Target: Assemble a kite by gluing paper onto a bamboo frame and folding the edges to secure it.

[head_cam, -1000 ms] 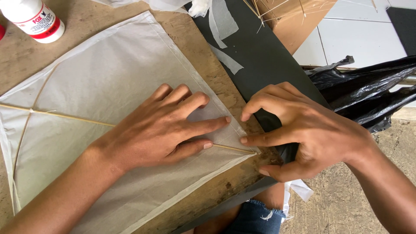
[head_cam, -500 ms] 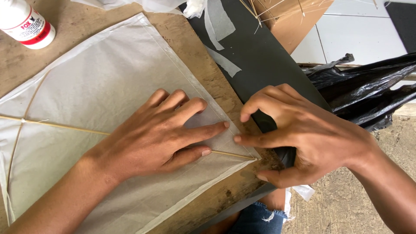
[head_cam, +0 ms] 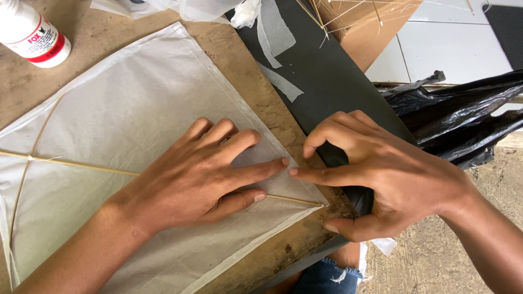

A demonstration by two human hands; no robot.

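- Both hands creep nearer the kite's point(head_cam: 125, 109) right corner; left hand point(head_cam: 204, 174) flat on paper.
- Right hand point(head_cam: 381, 174) empty, forefinger pressing the edge fold, smoothing it.

Well away from your left grip point(head_cam: 204, 174), up at the far left corner of the surface point(head_cam: 239, 65), lies a white plastic bottle point(head_cam: 32, 35) on its side, round-bodied, with a white label point(head_cam: 43, 43) edged by a red band. It lies clear of both grips, farthest from your right grip point(head_cam: 376, 177).
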